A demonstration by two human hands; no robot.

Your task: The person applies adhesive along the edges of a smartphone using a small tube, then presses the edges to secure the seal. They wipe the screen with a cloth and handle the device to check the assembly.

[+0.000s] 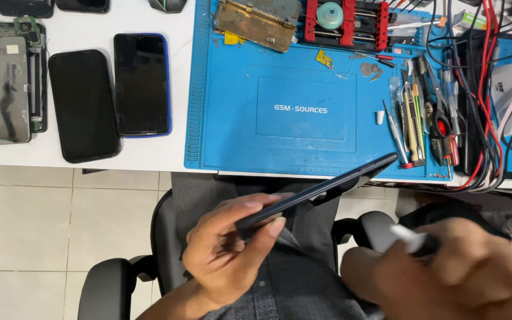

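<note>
Phone work sits at an early stage, judging by the layout: the left hand (229, 252) pinches a dark phone (318, 189) edge-on between thumb and fingers, holding it tilted in the air over the lap, just below the table edge, its case apparently closed. The right hand (463, 269) is curled shut around a small white-tipped tool (409, 237), well clear of the phone. On the blue mat (280, 77) the middle is bare, so nothing from this phone is laid out yet. A row of screwdrivers and tweezers (422, 112) lies along its right side, and a red clamp holder (345, 24) at the top grips a round teal piece. Two black phones (111, 95) and an opened one (4, 83) lie on the white table (176, 89).
</note>
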